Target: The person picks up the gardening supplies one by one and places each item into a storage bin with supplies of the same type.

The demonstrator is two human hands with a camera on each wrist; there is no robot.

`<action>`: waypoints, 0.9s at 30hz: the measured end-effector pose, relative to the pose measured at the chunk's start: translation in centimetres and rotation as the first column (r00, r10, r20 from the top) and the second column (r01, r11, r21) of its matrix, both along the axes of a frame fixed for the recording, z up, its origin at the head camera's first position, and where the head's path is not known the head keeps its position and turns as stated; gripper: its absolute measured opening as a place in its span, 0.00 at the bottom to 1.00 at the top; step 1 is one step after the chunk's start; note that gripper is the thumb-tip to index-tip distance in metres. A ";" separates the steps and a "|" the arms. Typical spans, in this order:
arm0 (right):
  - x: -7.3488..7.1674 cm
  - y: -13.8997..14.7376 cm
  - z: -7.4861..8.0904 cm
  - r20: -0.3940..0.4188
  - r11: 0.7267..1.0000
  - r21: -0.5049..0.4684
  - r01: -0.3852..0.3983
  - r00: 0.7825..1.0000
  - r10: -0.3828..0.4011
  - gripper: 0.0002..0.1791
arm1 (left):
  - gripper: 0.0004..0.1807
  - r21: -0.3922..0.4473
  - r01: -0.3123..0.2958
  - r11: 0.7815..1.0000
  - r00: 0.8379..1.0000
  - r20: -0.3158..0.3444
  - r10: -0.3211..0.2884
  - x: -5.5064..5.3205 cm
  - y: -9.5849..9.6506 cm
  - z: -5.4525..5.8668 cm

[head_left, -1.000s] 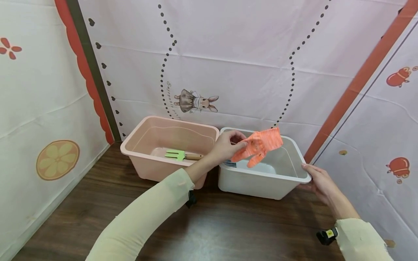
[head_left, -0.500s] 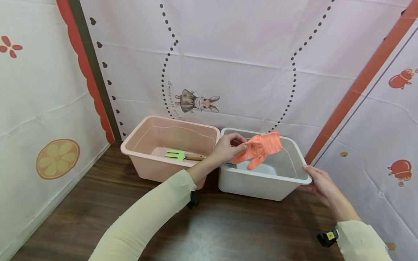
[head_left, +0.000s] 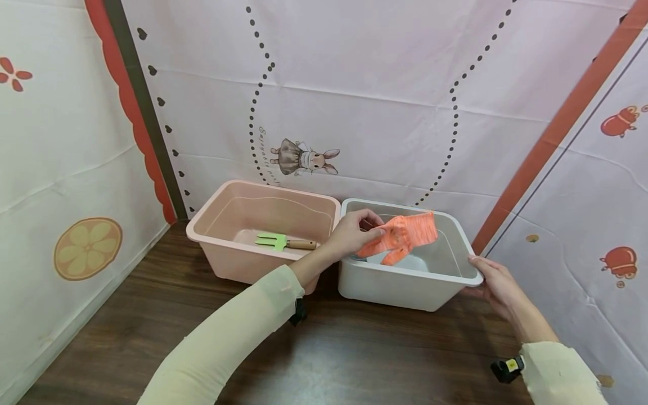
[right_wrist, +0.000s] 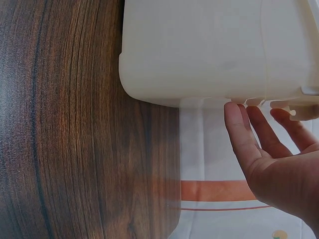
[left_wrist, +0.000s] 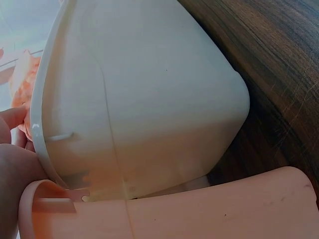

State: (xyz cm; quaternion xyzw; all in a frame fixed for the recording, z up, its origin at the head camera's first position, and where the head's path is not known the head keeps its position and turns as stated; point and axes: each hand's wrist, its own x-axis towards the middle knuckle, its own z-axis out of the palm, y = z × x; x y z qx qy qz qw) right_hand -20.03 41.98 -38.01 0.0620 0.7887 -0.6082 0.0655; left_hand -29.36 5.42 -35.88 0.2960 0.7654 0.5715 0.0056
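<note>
My left hand [head_left: 358,232] pinches an orange knitted glove [head_left: 412,230] between thumb and fingers, above the white plastic bin [head_left: 387,287]. The glove's cuff points right, while its fingers hang toward the bin's near side. In the left wrist view the glove [left_wrist: 24,84] shows beyond the bin's rim. My right hand [head_left: 498,284] holds the right end of the white bin's rim, thumb on top. Seen from the right wrist, the fingers of that hand [right_wrist: 279,164] reach against the bin's outer wall. Something greyish inside the bin is mostly hidden under the glove.
A pink bin [head_left: 253,264] stands left of the white one, rims nearly meeting. Inside it lies a green garden hand fork [head_left: 275,241] with a wooden handle. Both bins stand on a dark wooden table [head_left: 344,354], close to the printed cloth wall [head_left: 354,112] behind.
The orange glove has sunk slightly toward the white bin, its cuff dropping most. The left hand keeps its pinch and the right hand stays at the rim.
</note>
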 end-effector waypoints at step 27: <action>0.3 0.0 0.0 -0.030 0.996 -0.086 -0.008 1.000 0.006 0.41 | 0.15 0.176 0.096 0.980 0.993 -0.078 -0.084 0.0 -0.3 0.3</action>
